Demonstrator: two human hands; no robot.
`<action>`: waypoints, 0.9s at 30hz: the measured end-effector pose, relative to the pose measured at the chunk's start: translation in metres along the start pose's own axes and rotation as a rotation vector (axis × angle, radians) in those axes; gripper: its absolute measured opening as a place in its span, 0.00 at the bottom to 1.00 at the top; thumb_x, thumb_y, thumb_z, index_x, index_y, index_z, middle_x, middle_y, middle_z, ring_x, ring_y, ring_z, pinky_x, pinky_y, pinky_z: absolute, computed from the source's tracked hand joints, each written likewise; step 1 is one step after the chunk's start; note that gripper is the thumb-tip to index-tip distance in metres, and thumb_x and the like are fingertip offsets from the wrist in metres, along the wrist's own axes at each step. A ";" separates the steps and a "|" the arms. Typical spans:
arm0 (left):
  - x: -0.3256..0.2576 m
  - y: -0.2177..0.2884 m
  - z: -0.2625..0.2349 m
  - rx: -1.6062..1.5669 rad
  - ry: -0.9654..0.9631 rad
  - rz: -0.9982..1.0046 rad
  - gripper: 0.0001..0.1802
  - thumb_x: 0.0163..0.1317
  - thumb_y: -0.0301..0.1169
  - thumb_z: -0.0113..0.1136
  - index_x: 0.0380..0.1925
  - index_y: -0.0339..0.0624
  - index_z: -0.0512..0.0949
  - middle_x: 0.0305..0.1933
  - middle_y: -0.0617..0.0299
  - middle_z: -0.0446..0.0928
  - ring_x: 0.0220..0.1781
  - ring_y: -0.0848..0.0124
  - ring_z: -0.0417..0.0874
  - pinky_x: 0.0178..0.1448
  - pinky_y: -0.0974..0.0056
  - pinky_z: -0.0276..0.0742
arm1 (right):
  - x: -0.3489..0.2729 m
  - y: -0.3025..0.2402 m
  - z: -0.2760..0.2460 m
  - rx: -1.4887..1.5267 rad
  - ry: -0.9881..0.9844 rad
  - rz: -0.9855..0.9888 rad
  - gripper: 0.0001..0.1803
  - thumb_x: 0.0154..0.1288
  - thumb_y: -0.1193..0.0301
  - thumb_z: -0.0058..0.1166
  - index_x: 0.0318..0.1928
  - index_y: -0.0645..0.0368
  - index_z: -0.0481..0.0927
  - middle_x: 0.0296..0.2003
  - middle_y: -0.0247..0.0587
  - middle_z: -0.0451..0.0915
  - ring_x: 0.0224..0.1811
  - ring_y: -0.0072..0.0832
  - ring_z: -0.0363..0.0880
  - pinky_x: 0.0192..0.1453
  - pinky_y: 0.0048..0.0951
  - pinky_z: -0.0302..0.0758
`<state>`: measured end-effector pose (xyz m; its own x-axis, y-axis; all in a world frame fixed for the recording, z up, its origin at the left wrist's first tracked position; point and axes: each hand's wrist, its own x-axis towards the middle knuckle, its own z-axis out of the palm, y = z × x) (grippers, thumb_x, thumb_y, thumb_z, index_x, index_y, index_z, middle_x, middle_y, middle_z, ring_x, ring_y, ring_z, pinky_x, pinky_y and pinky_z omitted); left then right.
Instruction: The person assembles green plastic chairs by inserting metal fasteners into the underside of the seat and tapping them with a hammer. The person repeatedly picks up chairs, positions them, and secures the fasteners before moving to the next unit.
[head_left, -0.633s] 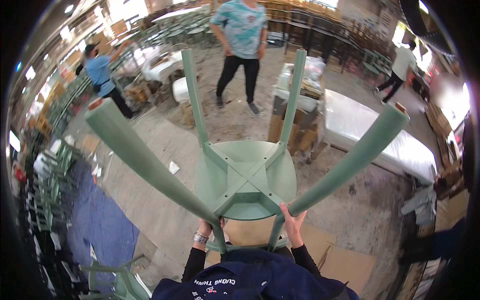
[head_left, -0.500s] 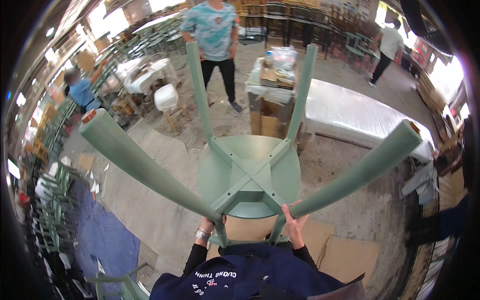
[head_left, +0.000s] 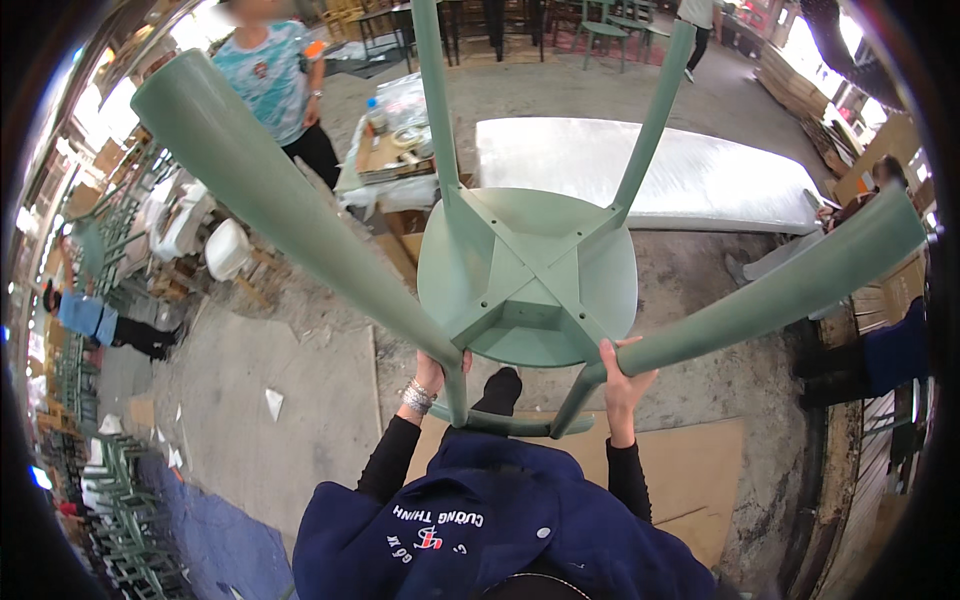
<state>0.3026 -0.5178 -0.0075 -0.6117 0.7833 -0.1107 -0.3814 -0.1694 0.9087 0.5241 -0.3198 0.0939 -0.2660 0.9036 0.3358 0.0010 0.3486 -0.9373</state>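
Observation:
A green chair (head_left: pixel 592 240) hangs in front of me, tipped so the underside of its round seat and the crossed braces face me. Two thick legs come up toward me on the left and right; the other two point away. My left hand (head_left: pixel 432 371), with a bracelet at the wrist, is wrapped round the frame by the base of the near left leg. On the other side my right hand (head_left: pixel 622 388) grips the frame beside the near right leg, thumb on top. Low between my arms shows a curved green rail of the chair (head_left: pixel 515 424).
A plastic-wrapped flat slab (head_left: pixel 640 165) lies beyond the chair. Left of it stands a cluttered table (head_left: pixel 398 165), with a person (head_left: pixel 265 85) nearby. Cardboard (head_left: pixel 690 465) covers the floor by me. Several green chairs (head_left: pixel 125 500) line the left; another person (head_left: pixel 885 345) is at right.
My view has swung right, so the table, the person in the patterned shirt and the wrapped slab have shifted left. The chair stays in both hands and sits slightly higher and farther right.

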 end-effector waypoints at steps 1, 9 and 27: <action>0.027 -0.007 0.002 -0.018 -0.025 0.009 0.49 0.55 0.75 0.24 0.30 0.35 0.73 0.22 0.51 0.75 0.21 0.63 0.75 0.27 0.62 0.71 | 0.020 0.002 0.004 -0.013 -0.001 0.008 0.10 0.55 0.76 0.64 0.26 0.62 0.73 0.21 0.26 0.68 0.26 0.16 0.65 0.32 0.21 0.62; 0.305 -0.029 0.058 -0.031 -0.160 -0.082 0.45 0.60 0.69 0.35 0.47 0.33 0.73 0.39 0.51 0.79 0.38 0.59 0.81 0.47 0.62 0.77 | 0.281 0.062 0.036 0.050 0.281 -0.058 0.07 0.55 0.77 0.64 0.26 0.63 0.78 0.24 0.32 0.77 0.27 0.19 0.73 0.34 0.23 0.69; 0.491 -0.016 0.240 0.727 0.264 0.532 0.10 0.48 0.33 0.69 0.28 0.42 0.79 0.27 0.58 0.82 0.28 0.68 0.84 0.34 0.65 0.77 | 0.522 0.340 -0.017 -0.227 0.119 0.439 0.21 0.46 0.68 0.72 0.37 0.68 0.77 0.38 0.40 0.78 0.43 0.29 0.77 0.47 0.31 0.73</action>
<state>0.1750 0.0129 0.0201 -0.7525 0.5343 0.3851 0.4660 0.0188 0.8846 0.4014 0.2750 -0.0481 -0.0816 0.9946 -0.0645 0.3008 -0.0371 -0.9530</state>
